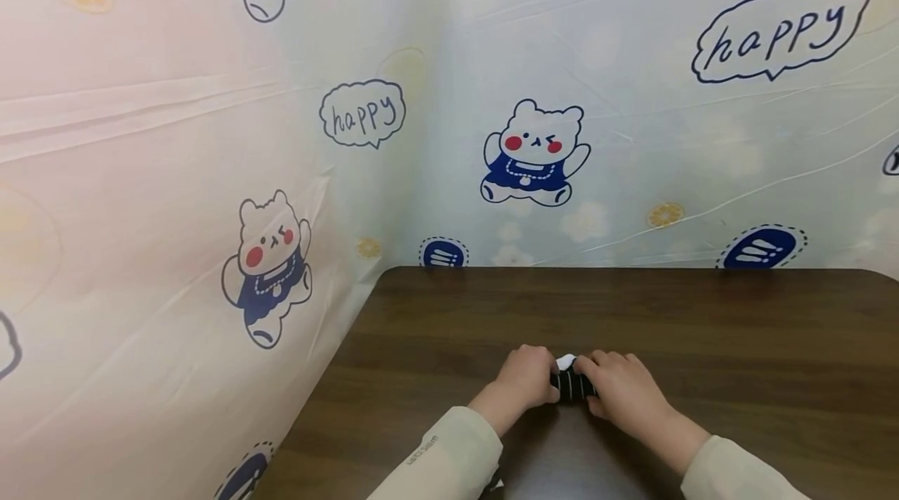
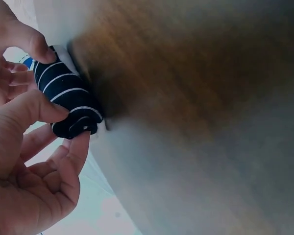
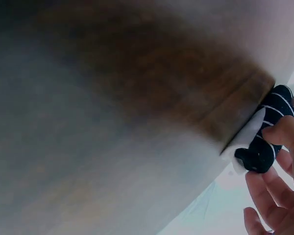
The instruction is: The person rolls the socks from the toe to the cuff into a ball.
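Observation:
A small roll of black cloth with thin white stripes (image 1: 572, 386) lies low over the brown table, held between both hands. White fabric shows along one side of it. My left hand (image 1: 523, 377) pinches the roll's left end; in the left wrist view the thumb (image 2: 54, 111) presses on top and a finger curls beneath the coiled end. At the other end, my right hand (image 1: 627, 391) grips it, and the right wrist view shows that thumb (image 3: 279, 129) across the stripes with fingers under it. The cloth's inner layers are hidden in the roll.
The brown wooden table (image 1: 435, 328) spreads around the hands. Printed curtains (image 1: 611, 149) with bears and "happy" bubbles stand behind it and on the left. Beside the left sleeve (image 1: 449, 457), a small black-and-white thing (image 1: 495, 479) shows at the bottom edge, mostly hidden.

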The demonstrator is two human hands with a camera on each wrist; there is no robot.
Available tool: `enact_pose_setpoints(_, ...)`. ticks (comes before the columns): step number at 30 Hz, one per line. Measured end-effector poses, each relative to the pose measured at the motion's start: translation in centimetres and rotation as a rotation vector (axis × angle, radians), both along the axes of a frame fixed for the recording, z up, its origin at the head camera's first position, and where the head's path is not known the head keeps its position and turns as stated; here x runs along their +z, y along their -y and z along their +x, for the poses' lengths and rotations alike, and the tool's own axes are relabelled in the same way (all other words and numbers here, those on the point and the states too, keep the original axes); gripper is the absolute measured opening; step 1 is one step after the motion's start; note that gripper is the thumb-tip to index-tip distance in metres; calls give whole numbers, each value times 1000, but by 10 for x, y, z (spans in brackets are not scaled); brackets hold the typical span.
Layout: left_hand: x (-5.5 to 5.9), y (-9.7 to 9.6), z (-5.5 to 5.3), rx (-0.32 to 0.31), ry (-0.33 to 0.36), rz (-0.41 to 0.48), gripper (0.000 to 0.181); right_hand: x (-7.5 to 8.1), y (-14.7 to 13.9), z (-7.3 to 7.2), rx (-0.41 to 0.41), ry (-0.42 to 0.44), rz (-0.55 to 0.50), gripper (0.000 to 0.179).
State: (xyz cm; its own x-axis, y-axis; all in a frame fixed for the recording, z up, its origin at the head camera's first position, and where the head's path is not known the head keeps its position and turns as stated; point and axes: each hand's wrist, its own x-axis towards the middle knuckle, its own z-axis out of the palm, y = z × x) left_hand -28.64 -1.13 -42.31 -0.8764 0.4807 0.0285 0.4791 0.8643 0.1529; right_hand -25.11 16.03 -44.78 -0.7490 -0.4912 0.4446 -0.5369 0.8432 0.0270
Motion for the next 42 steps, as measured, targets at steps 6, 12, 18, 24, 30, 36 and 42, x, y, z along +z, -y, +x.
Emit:
enact_pose_setpoints(6,-9,7,5,-23,-74,55,36,-2,1,-7,20,-37,-29,32)
enact_pose_setpoints(12,-14,11,15,-73,-254,45,44,-2,1,-10,6,9,-39,28)
enact_pose_setpoints(18,-13,12,22,-113,-340,59,41,2,0,-9,-14,62,-36,22)
enact_pose_setpoints(24,-14,14,24,-140,-396,79,38,3,0,-6,-13,93,-48,22)
enact_pose_setpoints(30,-18,14,23,-162,-390,54,36,3,0,-4,-20,118,-54,21)
enact_pose_setpoints(36,-19,12,20,-161,-384,21,32,4,0,-3,-27,144,-72,20)
enact_pose_setpoints(42,-15,9,17,-142,-322,3,28,7,-3,-3,-33,229,-141,21)
